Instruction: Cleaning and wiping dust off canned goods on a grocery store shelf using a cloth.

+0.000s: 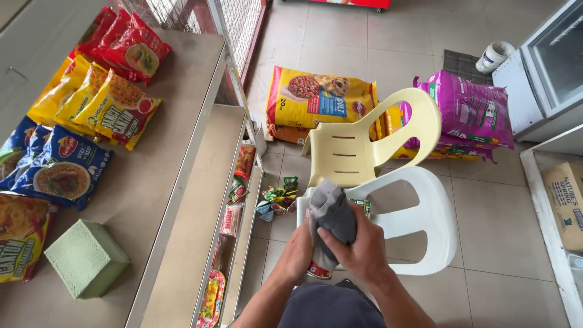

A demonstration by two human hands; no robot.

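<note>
Hands meet low in the head view, over the seat of the white plastic chair (425,218): my right hand (358,246) is clenched around a grey cloth (333,212), pressing it onto a small can (317,270) with a red base, and my left hand (297,252) grasps that can from the side. Only the can's bottom edge shows under the cloth, so I cannot tell what the rest of it looks like. I judge the hold a bit risky: the cloth hides most of the can, and if the left hand's grasp loosens while the right rubs, the can could slip down onto the chair or the tiled floor. Snack packets (276,197) lie scattered on the floor just beside the chair, underfoot if I step left.
</note>
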